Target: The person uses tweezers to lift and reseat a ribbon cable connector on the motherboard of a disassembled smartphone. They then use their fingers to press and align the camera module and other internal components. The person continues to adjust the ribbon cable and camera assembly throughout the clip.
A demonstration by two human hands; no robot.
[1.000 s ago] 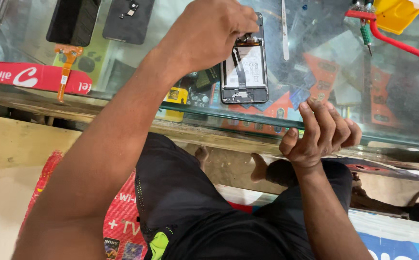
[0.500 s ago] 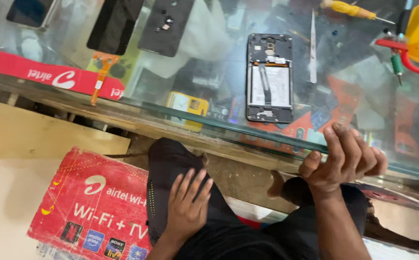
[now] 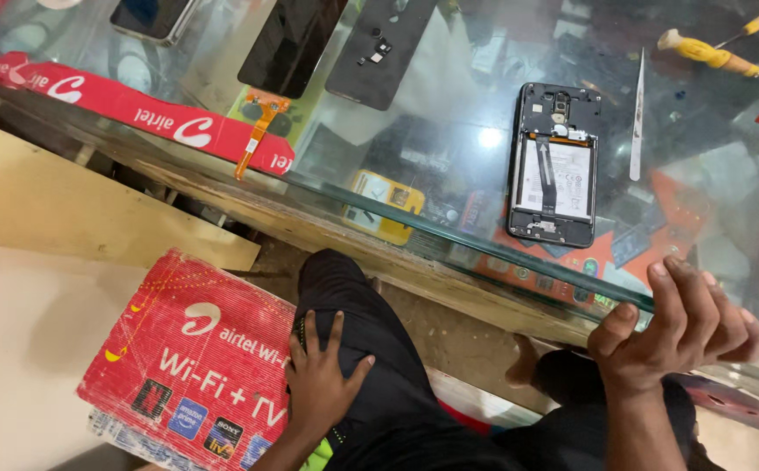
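The right hand [image 3: 680,327] is curled over the near edge of the glass counter [image 3: 449,235], fingers bent on top of the pane and thumb pressed against its rim; it grips the edge and holds no tool. The left hand [image 3: 320,379] lies flat and open on the person's own thigh, fingers spread over dark trousers [image 3: 370,331], grasping nothing.

Taking the opened phone [image 3: 554,166] as the landmark: it lies face down on the glass just beyond the right hand, its back cover off, so the pale battery, a dark ribbon cable down the middle and the small boards at either end are bare. Judging by its look, it is light and stiff, but slippery on glass and delicate inside; the safest hold seems to be by the long side edges of the frame, keeping fingers off the ribbon and the exposed boards.

Just to the right of the phone lies a slim pair of metal tweezers [image 3: 637,118], and further right and beyond it a yellow-handled screwdriver [image 3: 702,51]. To the phone's left, farther off, rest a dark back cover [image 3: 379,52] and a black screen panel [image 3: 290,45], with an orange flex cable [image 3: 255,131] nearer the counter's edge. Well to the left and below the phone, on the floor beside the left hand, is a red printed carton [image 3: 187,349].
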